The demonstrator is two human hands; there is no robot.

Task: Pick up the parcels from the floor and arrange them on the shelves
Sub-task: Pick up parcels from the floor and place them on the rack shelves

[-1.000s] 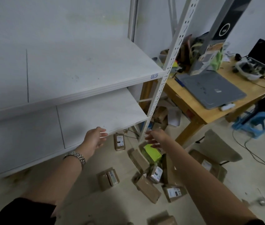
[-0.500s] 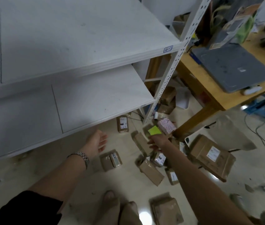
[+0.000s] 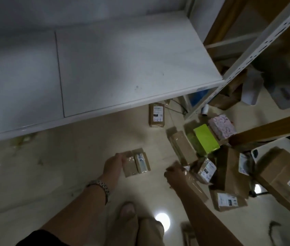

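While the person is bending over a pale floor strewn with parcels, the left hand is resting on the left edge of a small brown parcel, its fingers curling over the far left corner; a full grasp cannot be told. This parcel is lying flat just right of that hand, its long axis running near to far, with a white label strip along its right side under clear tape. The right hand is closing over the far end of a longer taped brown parcel, whose length is slanting away to the near right; those fingers look clenched on it. Both parcels are touching the floor. More parcels, one lime green, are crowding the right. An empty white shelf is waiting beyond, to the far left.
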